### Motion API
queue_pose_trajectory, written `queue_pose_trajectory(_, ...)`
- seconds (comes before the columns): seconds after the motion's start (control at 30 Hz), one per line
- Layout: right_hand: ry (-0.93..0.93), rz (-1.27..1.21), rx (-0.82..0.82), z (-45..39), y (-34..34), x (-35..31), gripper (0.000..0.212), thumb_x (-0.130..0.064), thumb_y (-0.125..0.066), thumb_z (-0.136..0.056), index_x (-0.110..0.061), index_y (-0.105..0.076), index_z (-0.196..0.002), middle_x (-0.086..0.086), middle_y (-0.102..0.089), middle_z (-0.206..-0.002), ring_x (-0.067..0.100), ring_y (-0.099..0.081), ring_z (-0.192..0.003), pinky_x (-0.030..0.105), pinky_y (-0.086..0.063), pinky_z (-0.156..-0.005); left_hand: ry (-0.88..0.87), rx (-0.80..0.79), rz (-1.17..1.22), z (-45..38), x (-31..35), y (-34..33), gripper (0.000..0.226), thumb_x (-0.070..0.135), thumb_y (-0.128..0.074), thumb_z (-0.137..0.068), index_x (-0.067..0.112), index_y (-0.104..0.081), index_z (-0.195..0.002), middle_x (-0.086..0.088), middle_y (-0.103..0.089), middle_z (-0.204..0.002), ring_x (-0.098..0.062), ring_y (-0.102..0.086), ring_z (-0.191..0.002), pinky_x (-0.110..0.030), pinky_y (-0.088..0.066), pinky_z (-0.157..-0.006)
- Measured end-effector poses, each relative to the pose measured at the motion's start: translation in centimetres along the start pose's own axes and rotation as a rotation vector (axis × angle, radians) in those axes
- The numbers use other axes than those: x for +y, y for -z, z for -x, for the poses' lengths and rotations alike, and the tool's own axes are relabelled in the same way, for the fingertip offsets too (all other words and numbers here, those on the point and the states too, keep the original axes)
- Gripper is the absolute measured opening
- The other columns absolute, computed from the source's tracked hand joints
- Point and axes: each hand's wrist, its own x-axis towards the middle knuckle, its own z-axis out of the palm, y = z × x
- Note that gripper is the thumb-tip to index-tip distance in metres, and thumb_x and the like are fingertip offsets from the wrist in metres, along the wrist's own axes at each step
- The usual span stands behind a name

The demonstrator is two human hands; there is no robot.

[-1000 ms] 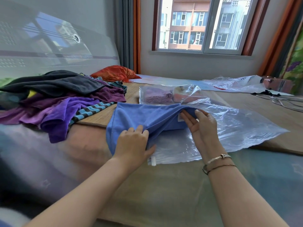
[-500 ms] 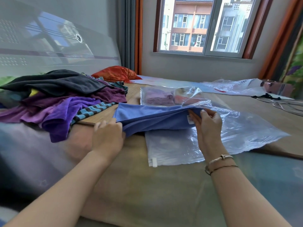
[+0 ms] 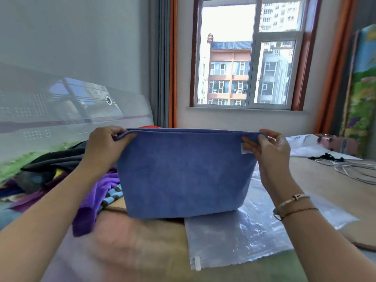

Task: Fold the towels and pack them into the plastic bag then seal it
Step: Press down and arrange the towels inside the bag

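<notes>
Head view shows the blue towel (image 3: 183,174) held up in the air, doubled over, its top edge stretched taut between both hands. The left hand (image 3: 103,142) pinches the left corner with curled fingers (image 3: 117,133), and the right hand (image 3: 268,148) pinches the right corner beside a small white tag. The towel's lower edge hangs just above the clear plastic bag (image 3: 240,237), which lies flat on the bed with its zip end toward the person. A pile of unfolded towels (image 3: 89,192) waits on the left. The likely risk: one layer could slip from a pinch, so the halves shift and the fold goes crooked. Lowering it carelessly could also crumple the bag's mouth, which makes packing and sealing harder.
</notes>
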Motion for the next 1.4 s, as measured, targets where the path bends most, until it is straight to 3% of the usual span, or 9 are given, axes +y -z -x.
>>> queue_pose_trajectory(0.1,0.06,0.038,-0.026,-2.4,-2.1,-2.0,0.021,0.001,-0.044,-0.099,-0.017,-0.05,-0.09,0.006,-0.066,-0.087,0.017,-0.072,-0.065,0.03,-0.06,-0.067,0.04,0.05,0.084,-2.8,0.4,0.4,0.02,0.02,-0.069,-0.088,0.009,-0.067,-0.071,0.009,-0.052,-0.05,-0.003,-0.041,-0.052,-0.012,-0.032,-0.052)
queue_pose_trajectory(0.27,0.09,0.085,-0.039,-6.8,-4.8,-1.7,0.02,0.0,-0.045,-0.098,-0.017,-0.045,-0.088,0.012,-0.063,-0.084,0.022,-0.072,-0.06,0.031,-0.059,-0.055,0.13,0.093,0.256,-6.2,-1.3,-1.2,0.029,0.021,-0.071,-0.086,-0.007,-0.066,-0.081,-0.007,-0.047,-0.071,-0.015,-0.039,-0.071,-0.031,-0.034,-0.065)
queue_pose_trajectory(0.47,-0.145,0.322,-0.074,-11.8,-4.7,6.4,0.011,0.002,-0.041,-0.097,-0.004,-0.049,-0.103,0.017,-0.064,-0.074,0.019,-0.067,-0.045,0.028,-0.056,-0.044,0.236,-0.166,0.169,-7.3,-7.5,-7.1,0.016,0.001,-0.069,-0.084,0.016,-0.071,-0.081,0.01,-0.064,-0.067,-0.012,-0.055,-0.08,-0.013,-0.041,-0.064)
queue_pose_trajectory(0.57,-0.24,0.408,-0.152,-13.3,-3.8,10.4,0.019,0.003,-0.037,-0.098,-0.001,-0.055,-0.096,0.018,-0.065,-0.061,0.022,-0.066,-0.044,0.031,-0.058,-0.047,0.246,-0.213,0.09,-7.7,-10.0,-9.7,0.018,-0.003,-0.069,-0.082,0.011,-0.074,-0.092,-0.002,-0.067,-0.079,-0.014,-0.057,-0.086,-0.021,-0.042,-0.073)
queue_pose_trajectory(0.63,-0.296,0.409,-0.181,-14.0,-3.4,12.5,0.024,0.007,-0.035,-0.097,0.0,-0.056,-0.088,0.02,-0.064,-0.058,0.024,-0.066,-0.044,0.031,-0.058,-0.047,0.244,-0.205,0.076,-8.1,-11.4,-11.3,0.02,-0.005,-0.07,-0.081,0.013,-0.073,-0.087,-0.006,-0.067,-0.082,-0.01,-0.059,-0.08,-0.019,-0.045,-0.07)
queue_pose_trajectory(0.7,-0.344,0.408,-0.191,-14.2,-3.2,14.3,0.027,0.011,-0.033,-0.095,0.0,-0.055,-0.085,0.025,-0.063,-0.068,0.026,-0.066,-0.045,0.032,-0.059,-0.05,0.283,-0.216,0.107,-7.9,-12.5,-12.6,0.024,-0.007,-0.068,-0.082,0.017,-0.065,-0.082,-0.008,-0.065,-0.078,-0.003,-0.059,-0.055,-0.02,-0.047,-0.055)
queue_pose_trajectory(0.8,-0.406,0.388,-0.22,-13.3,-2.3,16.3,0.028,0.012,-0.032,-0.093,-0.001,-0.055,-0.084,0.025,-0.061,-0.075,0.032,-0.067,-0.055,0.034,-0.061,-0.06,0.472,-0.239,0.252,-6.2,-13.5,-13.5,0.025,-0.004,-0.064,-0.087,0.013,-0.049,-0.096,-0.011,-0.06,-0.085,-0.013,-0.059,-0.036,-0.022,-0.047,-0.036)
queue_pose_trajectory(1.0,-0.515,0.174,-0.206,-9.6,0.7,14.6,0.011,0.002,-0.045,-0.09,0.002,-0.056,-0.088,0.014,-0.053,-0.084,0.033,-0.061,-0.073,0.04,-0.06,-0.07,0.449,-0.342,0.247,-1.0,-13.1,-10.0,0.011,0.006,-0.069,-0.085,0.016,-0.068,-0.086,0.005,-0.071,-0.071,-0.009,-0.063,-0.045,-0.017,-0.045,-0.043)
queue_pose_trajectory(1.4,-0.59,0.714,-0.38,1.2,9.4,10.0,0.016,0.013,-0.049,-0.087,-0.001,-0.057,-0.092,0.018,-0.061,-0.075,0.012,-0.061,-0.042,0.02,-0.051,-0.042,0.42,-0.731,0.165,11.1,-10.0,-3.4,0.015,0.0,-0.075,-0.079,0.016,-0.075,-0.077,-0.003,-0.069,-0.062,-0.012,-0.062,-0.055,-0.015,-0.039,-0.047)
